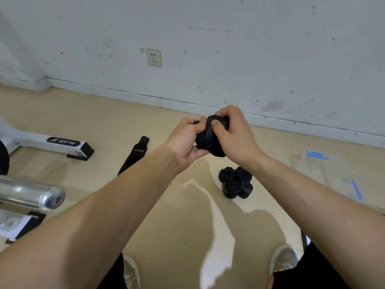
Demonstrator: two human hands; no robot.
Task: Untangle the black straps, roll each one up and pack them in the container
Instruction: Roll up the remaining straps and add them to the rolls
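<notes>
A black strap roll is held up in front of me between both hands. My left hand grips it from the left, fingers curled round it. My right hand grips it from the right, thumb pressed on the strap's outer wrap. On the floor below lie several rolled black straps in a cluster. One unrolled black strap with yellow lettering lies flat on the floor to the left, partly hidden by my left forearm. No container is in view.
White gym equipment stands at the left, with a chrome bar end below it. A scuffed white wall with a socket runs across the back. Blue tape marks the floor at right. My shoes show at the bottom.
</notes>
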